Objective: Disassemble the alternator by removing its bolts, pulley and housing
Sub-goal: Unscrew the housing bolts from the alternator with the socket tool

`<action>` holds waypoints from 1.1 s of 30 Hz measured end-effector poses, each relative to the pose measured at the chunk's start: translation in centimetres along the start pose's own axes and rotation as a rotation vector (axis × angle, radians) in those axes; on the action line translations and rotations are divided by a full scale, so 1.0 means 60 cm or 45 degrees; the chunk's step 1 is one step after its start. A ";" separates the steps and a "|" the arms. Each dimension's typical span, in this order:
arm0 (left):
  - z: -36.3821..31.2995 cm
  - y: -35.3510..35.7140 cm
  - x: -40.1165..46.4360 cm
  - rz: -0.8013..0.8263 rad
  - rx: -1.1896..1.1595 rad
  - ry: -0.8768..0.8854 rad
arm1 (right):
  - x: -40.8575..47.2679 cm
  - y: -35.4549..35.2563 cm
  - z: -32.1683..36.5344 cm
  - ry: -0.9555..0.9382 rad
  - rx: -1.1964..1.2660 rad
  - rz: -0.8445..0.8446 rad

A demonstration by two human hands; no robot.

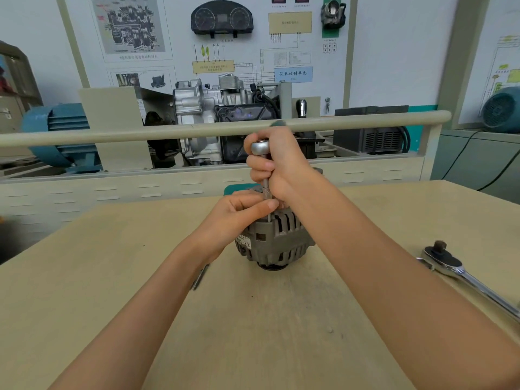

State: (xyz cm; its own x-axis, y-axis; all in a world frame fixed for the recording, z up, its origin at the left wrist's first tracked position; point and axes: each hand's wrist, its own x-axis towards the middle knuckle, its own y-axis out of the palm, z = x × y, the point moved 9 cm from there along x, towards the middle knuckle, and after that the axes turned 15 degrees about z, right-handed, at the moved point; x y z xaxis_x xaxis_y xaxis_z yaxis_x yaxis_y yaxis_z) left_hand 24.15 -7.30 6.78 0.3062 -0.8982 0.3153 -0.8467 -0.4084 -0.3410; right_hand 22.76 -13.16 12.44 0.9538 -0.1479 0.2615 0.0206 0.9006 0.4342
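On the middle of the tan counter (112, 277) stands the grey alternator (274, 243), upright with its slotted housing showing. Her right hand (277, 164) is wrapped around a slim driver tool (266, 181) planted on its top, while the left hand (239, 212) pinches the shaft low down. A ratchet wrench (461, 273) lies well off to the right.

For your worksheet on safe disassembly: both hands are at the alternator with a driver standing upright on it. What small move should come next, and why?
Probably turn the driver to loosen the bolt. The right hand grips its shaft below the round head, the left hand pinches the lower end to steady it, and the alternator stands on the table, housing still together.
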 end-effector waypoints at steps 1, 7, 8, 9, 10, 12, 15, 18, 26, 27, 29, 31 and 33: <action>0.000 0.001 0.000 0.011 -0.009 -0.007 | 0.000 0.008 -0.003 0.064 0.008 0.086; 0.002 0.004 0.001 0.098 -0.047 -0.027 | 0.003 0.020 -0.013 0.169 0.173 0.300; 0.002 0.004 0.001 0.093 -0.036 -0.029 | 0.003 0.022 -0.014 0.186 0.197 0.331; 0.002 0.004 0.001 0.079 -0.023 -0.027 | 0.003 0.024 -0.015 0.204 0.223 0.360; 0.002 0.002 0.001 0.057 -0.016 -0.018 | 0.001 0.026 -0.016 0.218 0.235 0.379; -0.001 -0.001 0.001 0.019 -0.024 0.007 | 0.000 0.023 -0.015 0.210 0.209 0.334; 0.000 -0.002 0.001 0.004 -0.036 0.014 | -0.002 -0.005 -0.003 0.010 0.109 -0.034; -0.001 -0.004 0.002 -0.030 0.016 0.011 | -0.019 -0.032 0.018 -0.333 0.076 -0.374; 0.002 0.004 0.002 0.074 -0.058 -0.012 | 0.002 0.023 -0.013 0.200 0.119 0.289; 0.002 0.004 0.001 0.084 -0.053 -0.017 | 0.001 0.030 -0.017 0.242 0.163 0.362; 0.001 0.003 0.000 0.078 -0.026 -0.015 | -0.002 0.035 -0.018 0.257 0.225 0.409; -0.002 0.002 -0.001 0.052 -0.020 -0.003 | -0.004 0.026 -0.013 0.182 0.211 0.310; -0.004 0.002 -0.002 0.043 -0.020 0.016 | -0.006 0.009 -0.005 0.057 0.114 0.101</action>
State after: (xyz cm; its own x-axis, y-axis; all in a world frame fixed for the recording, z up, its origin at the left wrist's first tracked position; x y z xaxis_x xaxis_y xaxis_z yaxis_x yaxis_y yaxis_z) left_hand 23.90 -7.22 6.91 0.2722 -0.9093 0.3149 -0.8631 -0.3754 -0.3378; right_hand 22.50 -12.51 12.30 0.9639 -0.0570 0.2601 -0.0806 0.8684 0.4892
